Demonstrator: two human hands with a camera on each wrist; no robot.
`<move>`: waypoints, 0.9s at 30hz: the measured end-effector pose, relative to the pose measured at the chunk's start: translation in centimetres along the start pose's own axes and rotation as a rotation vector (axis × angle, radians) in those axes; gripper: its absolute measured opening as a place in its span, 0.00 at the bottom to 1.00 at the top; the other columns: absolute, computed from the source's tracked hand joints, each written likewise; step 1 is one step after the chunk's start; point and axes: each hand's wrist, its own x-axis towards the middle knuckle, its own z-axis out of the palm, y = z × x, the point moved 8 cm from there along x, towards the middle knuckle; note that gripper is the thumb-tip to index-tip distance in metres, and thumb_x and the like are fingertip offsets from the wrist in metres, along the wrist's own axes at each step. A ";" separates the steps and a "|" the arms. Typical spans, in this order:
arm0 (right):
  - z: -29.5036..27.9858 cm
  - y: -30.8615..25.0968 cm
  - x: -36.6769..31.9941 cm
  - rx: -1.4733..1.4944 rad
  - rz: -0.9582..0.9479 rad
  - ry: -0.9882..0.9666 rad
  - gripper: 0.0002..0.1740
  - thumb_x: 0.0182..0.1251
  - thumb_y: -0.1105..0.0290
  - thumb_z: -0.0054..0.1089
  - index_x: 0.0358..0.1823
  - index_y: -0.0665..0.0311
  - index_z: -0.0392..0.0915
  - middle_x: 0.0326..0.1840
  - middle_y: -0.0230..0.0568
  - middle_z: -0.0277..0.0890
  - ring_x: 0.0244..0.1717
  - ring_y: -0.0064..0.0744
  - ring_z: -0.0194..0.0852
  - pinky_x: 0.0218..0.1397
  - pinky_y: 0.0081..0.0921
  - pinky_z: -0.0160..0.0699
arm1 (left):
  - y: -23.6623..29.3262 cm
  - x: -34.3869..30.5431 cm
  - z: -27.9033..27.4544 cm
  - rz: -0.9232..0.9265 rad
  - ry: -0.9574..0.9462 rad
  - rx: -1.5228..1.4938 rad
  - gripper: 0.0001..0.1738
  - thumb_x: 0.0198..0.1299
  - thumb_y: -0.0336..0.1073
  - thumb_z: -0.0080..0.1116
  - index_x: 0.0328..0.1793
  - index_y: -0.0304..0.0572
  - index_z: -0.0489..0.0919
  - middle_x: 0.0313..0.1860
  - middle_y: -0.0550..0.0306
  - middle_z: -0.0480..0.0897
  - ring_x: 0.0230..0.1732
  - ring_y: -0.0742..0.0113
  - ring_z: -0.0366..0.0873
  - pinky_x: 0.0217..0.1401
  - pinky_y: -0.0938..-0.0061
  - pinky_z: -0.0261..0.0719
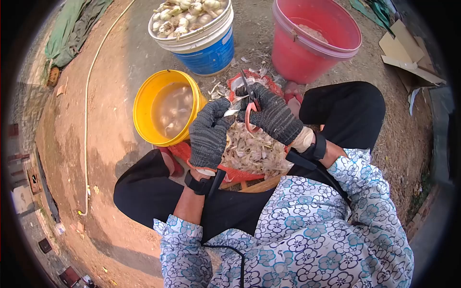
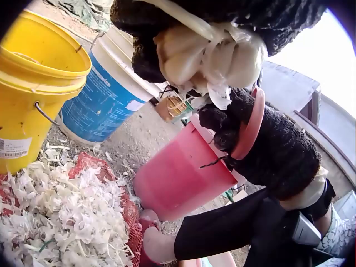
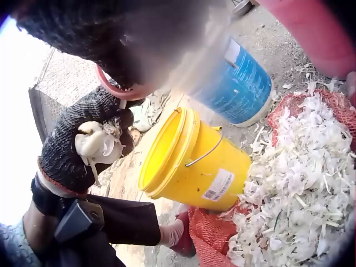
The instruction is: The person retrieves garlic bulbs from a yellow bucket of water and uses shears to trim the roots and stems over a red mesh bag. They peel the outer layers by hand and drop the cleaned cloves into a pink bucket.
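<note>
My gloved left hand [image 1: 209,134] grips a partly peeled garlic bulb [image 2: 211,58], its white cloves showing and bits of loose skin hanging from it. In the right wrist view the same bulb [image 3: 100,143] lies against the glove's fingers, a thin stalk sticking out below. Close by on the right, my gloved right hand [image 1: 274,117] holds scissors [image 1: 248,115] by their orange-red handles, blades pointing away from me. Under both hands, a heap of garlic skins [image 1: 254,151] lies on red mesh [image 1: 235,174] between my legs.
A yellow bucket [image 1: 140,113] of cloudy water and garlic stands left of the hands. Beyond are a blue and white bucket [image 1: 206,54] heaped with bulbs and a pink bucket [image 1: 300,55]. A pale hose [image 1: 88,96] runs along the ground; cardboard [image 1: 408,48] lies far right.
</note>
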 end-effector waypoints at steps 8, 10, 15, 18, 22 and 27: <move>0.6 1.4 0.0 0.049 0.205 -0.112 0.11 0.54 0.71 0.56 0.37 0.69 0.69 0.26 0.45 0.71 0.25 0.36 0.69 0.33 0.28 0.70 | 2.2 -0.7 1.4 0.258 -0.122 0.443 0.17 0.50 0.19 0.55 0.48 0.34 0.75 0.43 0.56 0.79 0.44 0.72 0.75 0.47 0.79 0.73; -0.2 0.6 0.6 -0.063 0.046 -0.037 0.11 0.52 0.71 0.57 0.36 0.67 0.69 0.26 0.41 0.70 0.25 0.32 0.68 0.31 0.27 0.71 | 1.6 -0.5 1.2 0.189 -0.129 0.345 0.17 0.50 0.20 0.55 0.48 0.34 0.75 0.43 0.57 0.79 0.42 0.72 0.76 0.46 0.79 0.73; 1.4 5.7 -0.7 0.546 0.439 -0.126 0.12 0.51 0.73 0.58 0.38 0.65 0.69 0.28 0.36 0.71 0.28 0.27 0.68 0.33 0.26 0.72 | 0.7 -0.1 1.1 0.039 -0.177 0.128 0.16 0.53 0.21 0.53 0.50 0.34 0.75 0.43 0.58 0.79 0.41 0.73 0.75 0.45 0.81 0.73; 1.6 6.9 -0.6 0.651 0.441 -0.130 0.13 0.51 0.74 0.58 0.39 0.65 0.69 0.30 0.34 0.71 0.31 0.25 0.69 0.36 0.26 0.72 | -1.4 -0.2 1.6 -0.302 -0.216 -0.210 0.15 0.56 0.24 0.53 0.51 0.34 0.75 0.42 0.58 0.79 0.41 0.75 0.74 0.44 0.81 0.73; 0.8 5.4 -0.3 0.602 0.376 -0.037 0.17 0.49 0.73 0.59 0.42 0.66 0.70 0.35 0.37 0.72 0.35 0.24 0.68 0.40 0.25 0.71 | -0.4 0.1 1.9 -0.004 -0.169 0.153 0.14 0.60 0.29 0.51 0.51 0.33 0.75 0.41 0.57 0.79 0.39 0.75 0.73 0.43 0.79 0.72; 0.7 2.6 0.0 0.238 0.342 -0.154 0.18 0.49 0.73 0.57 0.44 0.66 0.69 0.37 0.38 0.72 0.36 0.24 0.67 0.43 0.24 0.71 | -1.7 -0.3 2.1 -0.128 -0.269 0.142 0.14 0.61 0.29 0.48 0.53 0.35 0.74 0.43 0.55 0.78 0.42 0.72 0.74 0.48 0.78 0.72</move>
